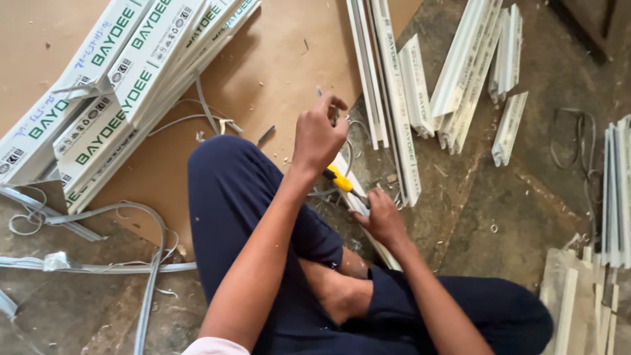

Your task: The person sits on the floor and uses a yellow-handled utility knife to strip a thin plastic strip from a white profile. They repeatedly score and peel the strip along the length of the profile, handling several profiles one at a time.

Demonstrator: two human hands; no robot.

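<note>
Rough concrete floor (499, 197), dusty and littered with shavings, carries everything, with a brown board sheet (276, 59) spread across its upper left part. At the centre, a short white plastic profile piece (355, 197) lies on the floor just past the person's crossed legs, running from under the left hand down toward the right hand. The right hand (383, 220) is closed round a yellow-handled utility knife (342, 181), its tip set against the profile piece. The left hand (319, 135), just above the knife, is pinched shut on something thin and pale, seemingly a sliver peeling off the piece; exactly what it is cannot be told.

Judging by this, the step in hand looks like trimming or stripping the profile with the blade. The next move would call for a steady draw of the knife along the piece while the left grip keeps the strip taut and clear of the edge.

Beyond the left grip, long white profile lengths (388, 85) lie side by side, with shorter offcuts (506, 125) farther right. Well to the left of both grips, a stack of printed white profiles (118, 92) rests on the board, and grey gasket strips (151, 263) curl across the floor below it.
</note>
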